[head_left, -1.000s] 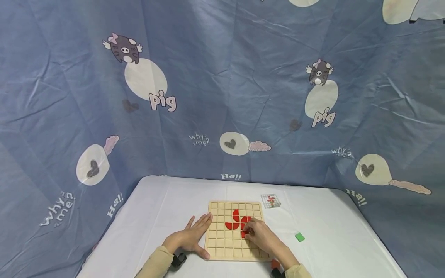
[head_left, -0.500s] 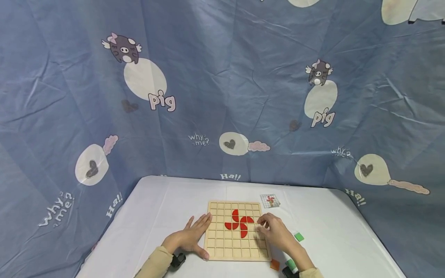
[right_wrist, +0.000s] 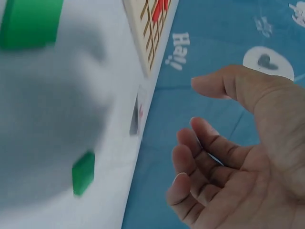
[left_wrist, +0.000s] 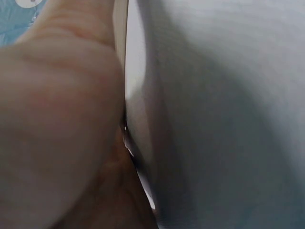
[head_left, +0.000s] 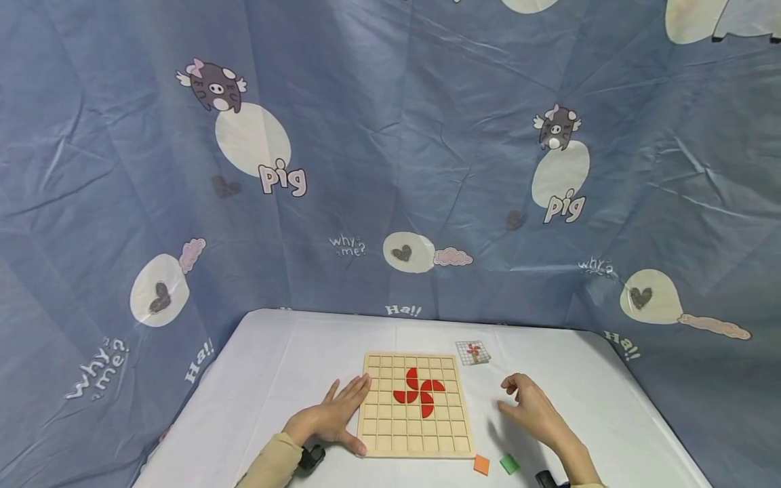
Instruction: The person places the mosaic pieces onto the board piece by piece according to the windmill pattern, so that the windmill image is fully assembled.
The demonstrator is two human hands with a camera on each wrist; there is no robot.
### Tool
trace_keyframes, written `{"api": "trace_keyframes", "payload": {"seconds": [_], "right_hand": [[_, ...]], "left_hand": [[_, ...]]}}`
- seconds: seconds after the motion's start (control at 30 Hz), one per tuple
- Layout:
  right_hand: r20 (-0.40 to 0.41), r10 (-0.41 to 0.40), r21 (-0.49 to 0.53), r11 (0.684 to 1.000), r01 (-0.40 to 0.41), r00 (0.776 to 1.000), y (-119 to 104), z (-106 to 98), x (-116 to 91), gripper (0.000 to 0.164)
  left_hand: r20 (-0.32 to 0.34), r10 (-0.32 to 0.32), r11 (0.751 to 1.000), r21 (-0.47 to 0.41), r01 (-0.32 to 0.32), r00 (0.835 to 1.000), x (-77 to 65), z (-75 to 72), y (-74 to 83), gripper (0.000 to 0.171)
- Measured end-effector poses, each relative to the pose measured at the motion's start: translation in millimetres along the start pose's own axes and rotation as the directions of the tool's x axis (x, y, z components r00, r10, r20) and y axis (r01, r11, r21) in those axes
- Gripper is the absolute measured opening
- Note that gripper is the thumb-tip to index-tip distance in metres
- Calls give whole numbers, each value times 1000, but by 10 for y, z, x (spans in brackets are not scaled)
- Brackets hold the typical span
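Note:
A wooden grid board (head_left: pixel 390 444) lies on the table with several red quarter-circle pieces (head_left: pixel 427 404) arranged like a pinwheel in its cells. Along the board's left edge, my left hand (head_left: pixel 332 417) rests with fingers spread, thumb at the near corner. My right hand (head_left: pixel 537 413) hovers to the right of the board, fingers loosely bent and thumb apart. In the right wrist view nothing lies between its thumb and fingers. One green square piece (right_wrist: pixel 83 174) is near that hand in the right wrist view and hidden in the head view.
An orange square (head_left: pixel 481 465) and another green square (head_left: pixel 509 464) lie by the board's near right corner. Behind the board's far right corner sits a small stack of pattern cards (head_left: pixel 472 352). A blue printed curtain (head_left: pixel 342 135) surrounds the white table.
My right hand has left the red piece on the board and moved right, off the board and over the table. The left hand stays in place.

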State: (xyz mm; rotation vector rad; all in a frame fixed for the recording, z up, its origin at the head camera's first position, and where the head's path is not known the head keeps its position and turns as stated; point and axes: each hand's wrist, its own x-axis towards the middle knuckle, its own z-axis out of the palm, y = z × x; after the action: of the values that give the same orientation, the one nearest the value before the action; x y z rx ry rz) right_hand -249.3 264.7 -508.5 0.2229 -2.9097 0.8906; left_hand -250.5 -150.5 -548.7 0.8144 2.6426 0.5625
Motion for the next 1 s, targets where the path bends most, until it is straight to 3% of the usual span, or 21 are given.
{"api": "trace_keyframes", "payload": {"seconds": [0.23,0.57,1.0], "right_hand": [[30,72,-34,997,-71,997,222,-139,-48,38],[96,149,-27,989,-148,984,444,-157,-95,46],[109,237,-71,971,-230,965,520,18,-57,31]], "left_hand": [[1,-7,1000,25,7,1000,4,-4,4,133],[2,-17,999,29,17,1000,7,2,-4,133],[4,-8,1000,30,8,1000,5,-5,7,132]]}}
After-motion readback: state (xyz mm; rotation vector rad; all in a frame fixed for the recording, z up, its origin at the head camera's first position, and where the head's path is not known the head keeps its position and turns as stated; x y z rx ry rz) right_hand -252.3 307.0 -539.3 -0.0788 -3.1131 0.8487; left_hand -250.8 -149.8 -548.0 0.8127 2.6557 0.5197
